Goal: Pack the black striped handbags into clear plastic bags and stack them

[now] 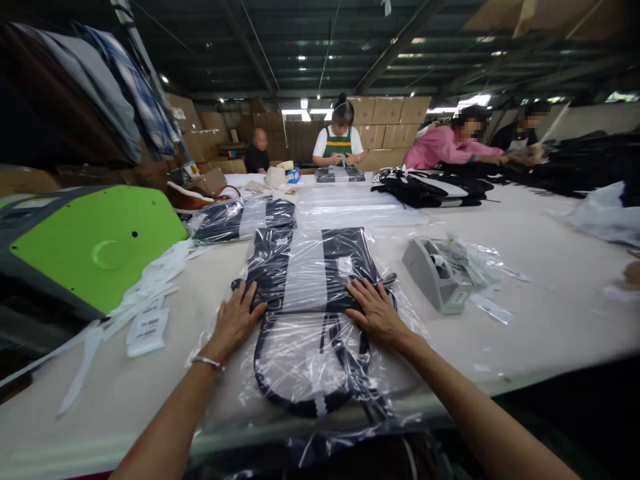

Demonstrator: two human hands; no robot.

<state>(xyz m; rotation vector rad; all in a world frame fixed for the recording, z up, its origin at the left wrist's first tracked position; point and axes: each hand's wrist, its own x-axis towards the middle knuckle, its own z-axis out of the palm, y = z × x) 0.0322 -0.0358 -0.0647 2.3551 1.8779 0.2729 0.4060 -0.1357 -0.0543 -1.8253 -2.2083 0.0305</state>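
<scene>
In front of me lies a black handbag (345,257) inside a clear plastic bag (295,353), flat on the pale table. A white band (306,270) crosses its middle, and its looped handle (280,400) points toward me under the plastic. My left hand (234,323) rests on the handbag's lower left corner with fingers spread. On the lower right side, my right hand (377,312) presses flat against the plastic, fingers apart. Neither hand grips anything. Just beyond sits another plastic-wrapped black bag (245,219).
A green machine (107,243) stands at left beside white label strips (150,323). A grey tape dispenser (440,277) is at right with plastic scraps. Clear plastic sheets (355,207) and black bags (435,187) lie farther back. Several people work across the table.
</scene>
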